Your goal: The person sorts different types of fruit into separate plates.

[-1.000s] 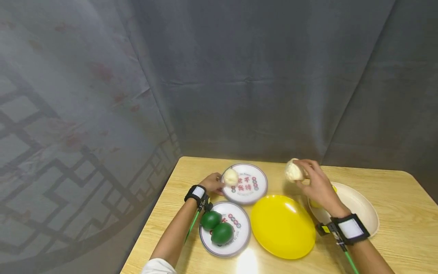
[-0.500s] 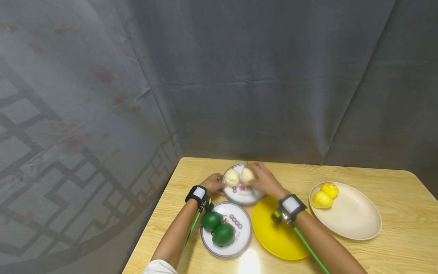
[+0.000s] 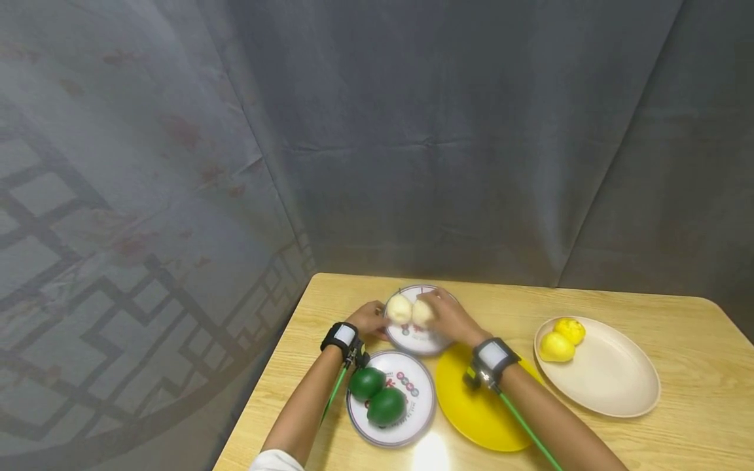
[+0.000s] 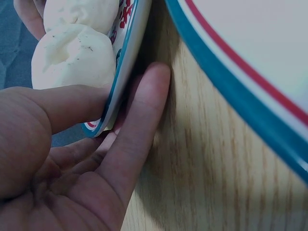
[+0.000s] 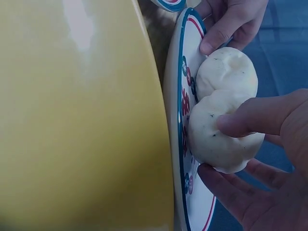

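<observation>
Two cream-coloured pears with thin dark stems sit side by side on a small white plate [image 3: 417, 344] with red lettering, at the back of the table. My right hand [image 3: 453, 319] holds the right-hand pear [image 5: 224, 137], thumb on one side and fingers on the other; it touches the left-hand pear [image 3: 398, 309]. At the plate's left side, my left hand [image 3: 368, 319] grips the rim. Up close in the left wrist view, the thumb [image 4: 72, 103] lies over the rim and the fingers reach underneath.
In front stands a similar plate [image 3: 421, 418] bearing two dark green fruits [image 3: 385, 406]. A yellow plate [image 3: 480, 422] lies partly under my right forearm. Farther right, a beige oval dish [image 3: 618, 379] holds two yellow lemon-like fruits [image 3: 557, 347]. Grey curtains rise behind the table.
My right hand has carried its pear leftward from above the beige dish's side to the plate, beside the other pear. My left hand has stayed at the plate's rim.
</observation>
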A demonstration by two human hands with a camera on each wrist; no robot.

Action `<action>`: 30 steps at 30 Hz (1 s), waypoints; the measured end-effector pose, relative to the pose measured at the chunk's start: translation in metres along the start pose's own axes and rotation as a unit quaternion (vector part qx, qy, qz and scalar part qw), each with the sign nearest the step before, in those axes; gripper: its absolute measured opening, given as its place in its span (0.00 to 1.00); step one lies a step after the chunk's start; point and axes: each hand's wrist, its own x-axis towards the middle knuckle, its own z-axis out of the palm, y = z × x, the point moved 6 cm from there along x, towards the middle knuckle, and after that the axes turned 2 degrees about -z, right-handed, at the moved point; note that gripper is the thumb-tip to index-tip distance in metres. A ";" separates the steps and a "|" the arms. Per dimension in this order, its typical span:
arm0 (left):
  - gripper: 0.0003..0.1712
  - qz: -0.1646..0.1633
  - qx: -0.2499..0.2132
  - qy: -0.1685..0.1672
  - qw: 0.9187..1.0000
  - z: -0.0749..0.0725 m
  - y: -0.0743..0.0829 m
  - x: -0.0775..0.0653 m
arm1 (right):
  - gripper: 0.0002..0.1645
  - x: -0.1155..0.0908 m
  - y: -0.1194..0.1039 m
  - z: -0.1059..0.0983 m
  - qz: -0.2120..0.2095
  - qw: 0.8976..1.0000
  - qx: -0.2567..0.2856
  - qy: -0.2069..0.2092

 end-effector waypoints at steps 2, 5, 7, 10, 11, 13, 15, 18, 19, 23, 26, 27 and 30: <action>0.30 0.000 -0.002 0.000 1.000 0.000 0.000 0.002 | 0.41 0.000 0.000 -0.001 -0.001 1.000 0.001 -0.004; 0.32 0.001 -0.012 0.001 1.000 -0.001 0.001 0.003 | 0.43 -0.005 -0.005 -0.008 -0.008 1.000 0.004 -0.009; 0.36 0.002 -0.025 0.003 1.000 -0.003 0.001 0.001 | 0.44 -0.012 -0.009 -0.017 -0.008 1.000 0.007 -0.009; 0.38 0.010 -0.036 0.018 0.999 -0.010 0.002 -0.005 | 0.44 -0.027 -0.012 -0.036 -0.014 1.000 -0.005 0.002; 0.38 0.019 -0.032 0.026 0.999 -0.014 0.003 -0.009 | 0.44 -0.034 -0.011 -0.044 -0.015 1.000 -0.011 0.008; 0.37 0.040 -0.018 0.054 0.998 -0.023 0.010 -0.023 | 0.43 -0.048 -0.008 -0.060 -0.017 0.999 -0.029 0.020; 0.34 0.070 0.022 0.092 0.993 -0.031 0.019 -0.041 | 0.43 -0.063 -0.004 -0.076 -0.011 0.998 -0.048 0.031; 0.28 0.117 0.077 0.153 0.978 -0.032 0.034 -0.077 | 0.42 -0.093 0.001 -0.098 0.016 0.997 -0.071 0.040; 0.26 0.131 0.095 0.170 0.972 -0.029 0.037 -0.088 | 0.41 -0.104 0.004 -0.104 0.027 0.995 -0.083 0.040; 0.22 0.156 0.120 0.184 0.963 0.002 0.044 -0.133 | 0.38 -0.144 0.018 -0.120 0.049 0.988 -0.137 0.044; 0.22 0.154 0.112 0.148 0.970 0.039 0.042 -0.157 | 0.36 -0.169 0.033 -0.125 0.061 0.982 -0.171 0.047; 0.23 0.156 0.107 0.136 0.972 0.052 0.041 -0.162 | 0.36 -0.176 0.038 -0.126 0.066 0.980 -0.181 0.048; 0.28 0.159 0.098 0.101 0.977 0.086 0.039 -0.171 | 0.35 -0.192 0.053 -0.127 0.082 0.978 -0.187 0.048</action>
